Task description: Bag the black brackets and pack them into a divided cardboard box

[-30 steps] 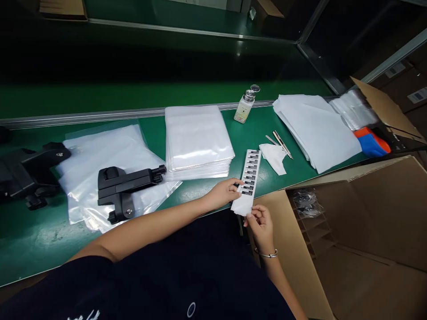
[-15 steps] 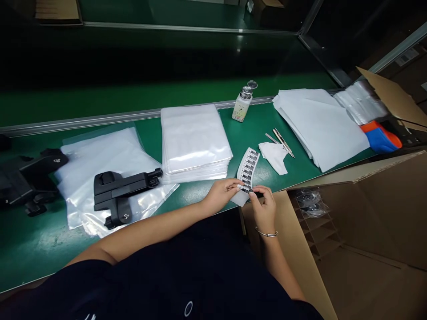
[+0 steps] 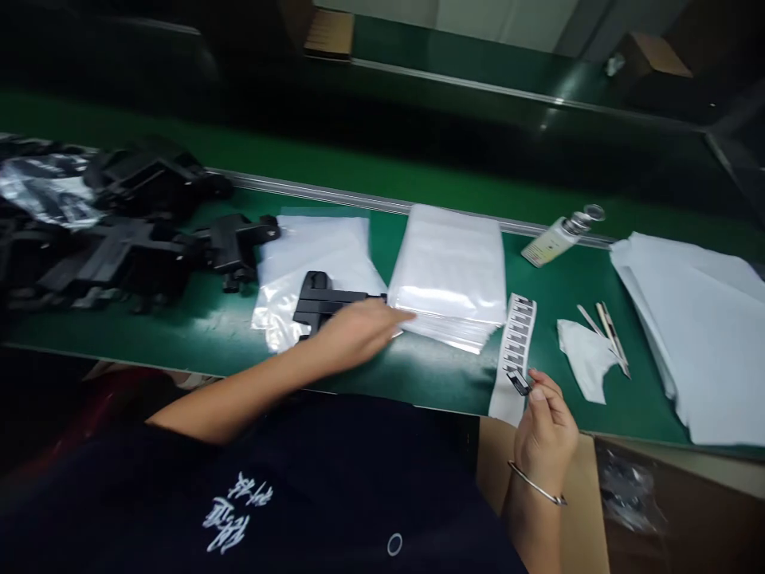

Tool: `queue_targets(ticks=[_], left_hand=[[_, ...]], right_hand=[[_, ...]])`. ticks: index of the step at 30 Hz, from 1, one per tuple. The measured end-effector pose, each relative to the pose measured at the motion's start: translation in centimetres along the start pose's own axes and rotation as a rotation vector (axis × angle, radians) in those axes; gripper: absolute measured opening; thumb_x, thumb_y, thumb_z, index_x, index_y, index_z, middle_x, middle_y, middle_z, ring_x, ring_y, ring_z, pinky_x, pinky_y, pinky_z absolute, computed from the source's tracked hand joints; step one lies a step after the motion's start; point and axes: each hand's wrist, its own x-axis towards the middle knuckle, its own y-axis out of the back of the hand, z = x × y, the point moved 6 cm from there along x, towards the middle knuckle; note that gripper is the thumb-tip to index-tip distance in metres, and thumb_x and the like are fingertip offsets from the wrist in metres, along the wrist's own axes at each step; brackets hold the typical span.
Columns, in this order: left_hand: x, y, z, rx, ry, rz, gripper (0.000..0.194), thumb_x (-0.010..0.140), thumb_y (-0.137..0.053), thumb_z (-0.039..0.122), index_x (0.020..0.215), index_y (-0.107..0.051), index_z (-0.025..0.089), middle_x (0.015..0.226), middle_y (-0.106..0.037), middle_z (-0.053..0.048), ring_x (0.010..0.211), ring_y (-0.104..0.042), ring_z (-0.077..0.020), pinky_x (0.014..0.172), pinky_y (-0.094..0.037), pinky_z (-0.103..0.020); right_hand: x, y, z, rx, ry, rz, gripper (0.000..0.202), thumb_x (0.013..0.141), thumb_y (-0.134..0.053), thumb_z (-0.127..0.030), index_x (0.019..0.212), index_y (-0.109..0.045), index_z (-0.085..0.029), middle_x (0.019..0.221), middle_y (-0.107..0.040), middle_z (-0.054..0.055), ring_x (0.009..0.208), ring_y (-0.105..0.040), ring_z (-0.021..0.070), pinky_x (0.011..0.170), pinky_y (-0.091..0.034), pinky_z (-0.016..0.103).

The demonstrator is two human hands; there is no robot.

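Note:
My right hand (image 3: 547, 418) pinches a small black-and-white label (image 3: 519, 383) between thumb and fingertips, above the lower end of the label strip (image 3: 519, 339). The strip lies on the bench with several like labels printed in a row. My left hand (image 3: 362, 331) is over the bench with its fingers stretched to the right, and I see nothing in it. It partly covers a black plastic bracket (image 3: 326, 299), which rests on clear plastic bags (image 3: 323, 243). Whether the hand touches the bracket I cannot tell. Beside the fingertips stands a stack of clear bags (image 3: 451, 263).
A pump bottle (image 3: 550, 243) stands at the back. A white cloth (image 3: 586, 359) and tweezers (image 3: 610, 335) lie right of the strip, with white sheets (image 3: 699, 335) beyond. Several black brackets (image 3: 119, 247) are heaped at left. A cardboard box (image 3: 582, 498) sits below the bench edge.
My left hand has let go of the label and moved left to the black bracket. My right hand keeps the label. The view has swung left, showing more black brackets.

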Motion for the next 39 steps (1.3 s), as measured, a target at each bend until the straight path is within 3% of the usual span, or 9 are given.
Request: queue_targets(ticks=[2, 3, 6, 10, 12, 14, 22, 39], left_hand=[[-3.0, 4.5, -5.4, 0.165, 0.157, 0.11, 0.038, 0.095, -0.037, 0.027, 0.124, -0.062, 0.021, 0.131, -0.062, -0.008, 0.13, -0.049, -0.0281, 0.11, -0.036, -0.052], [-4.4, 5.5, -7.7, 0.179, 0.209, 0.101, 0.039, 0.095, -0.037, 0.028, 0.125, -0.061, 0.021, 0.136, -0.058, -0.007, 0.135, -0.043, -0.0291, 0.112, -0.033, -0.054], [-7.3, 5.0, -11.0, 0.094, 0.254, 0.088, 0.043, 0.096, -0.036, 0.031, 0.132, -0.055, 0.017, 0.147, -0.047, -0.009, 0.145, -0.026, -0.0295, 0.116, -0.029, -0.053], [-8.2, 2.0, -9.2, 0.044, 0.308, 0.259, 0.044, 0.096, -0.032, 0.023, 0.135, -0.048, 0.015, 0.147, -0.045, -0.01, 0.147, -0.016, -0.0275, 0.119, -0.025, -0.051], [-8.3, 1.0, -7.7, 0.031, 0.345, 0.329, 0.043, 0.095, -0.034, 0.021, 0.135, -0.046, 0.015, 0.147, -0.042, -0.011, 0.147, -0.016, -0.0279, 0.119, -0.026, -0.052], [-8.4, 0.6, -6.8, 0.019, 0.38, 0.372, 0.042, 0.094, -0.035, 0.019, 0.134, -0.045, 0.016, 0.149, -0.04, -0.012, 0.147, -0.016, -0.0292, 0.118, -0.027, -0.054], [-8.9, 0.4, -6.8, -0.017, 0.408, 0.418, 0.039, 0.092, -0.039, 0.016, 0.13, -0.048, 0.015, 0.151, -0.036, -0.014, 0.146, -0.016, -0.0323, 0.116, -0.028, -0.057], [-8.9, 0.6, -6.7, -0.049, 0.388, 0.43, 0.037, 0.092, -0.039, 0.016, 0.127, -0.051, 0.014, 0.149, -0.038, -0.015, 0.146, -0.018, -0.034, 0.115, -0.029, -0.058]], right_hand=[[0.5, -3.2, 0.0, 0.004, -0.028, -0.153, 0.014, 0.078, -0.07, -0.03, 0.072, -0.064, -0.019, 0.107, -0.062, 0.008, 0.111, -0.055, 0.0242, 0.105, -0.034, 0.049], [0.5, -5.3, -0.3, -0.007, -0.033, -0.25, 0.015, 0.079, -0.07, -0.03, 0.071, -0.064, -0.019, 0.11, -0.063, 0.008, 0.114, -0.054, 0.025, 0.106, -0.032, 0.05], [-0.6, -13.0, -1.7, -0.087, -0.025, -0.6, 0.015, 0.081, -0.067, -0.031, 0.07, -0.062, -0.021, 0.119, -0.062, 0.008, 0.125, -0.048, 0.0268, 0.11, -0.027, 0.05], [-2.6, -22.8, -3.0, -0.247, 0.029, -0.933, 0.014, 0.078, -0.065, -0.032, 0.068, -0.062, -0.023, 0.121, -0.062, 0.007, 0.13, -0.044, 0.0259, 0.112, -0.025, 0.047], [-3.2, -26.1, -2.5, -0.329, -0.01, -1.022, 0.016, 0.074, -0.064, -0.034, 0.064, -0.062, -0.022, 0.116, -0.064, 0.008, 0.124, -0.049, 0.0268, 0.111, -0.026, 0.047], [-3.4, -28.0, -1.6, -0.402, -0.078, -1.079, 0.018, 0.071, -0.064, -0.036, 0.06, -0.061, -0.022, 0.11, -0.065, 0.008, 0.117, -0.053, 0.0275, 0.109, -0.028, 0.048], [-3.6, -29.3, -0.6, -0.574, -0.072, -1.122, 0.021, 0.069, -0.062, -0.037, 0.056, -0.059, -0.021, 0.099, -0.066, 0.007, 0.107, -0.055, 0.0274, 0.102, -0.032, 0.046], [-3.7, -29.6, -0.7, -0.632, -0.075, -1.139, 0.023, 0.07, -0.063, -0.039, 0.056, -0.059, -0.021, 0.095, -0.065, 0.007, 0.105, -0.056, 0.0266, 0.099, -0.035, 0.043]])
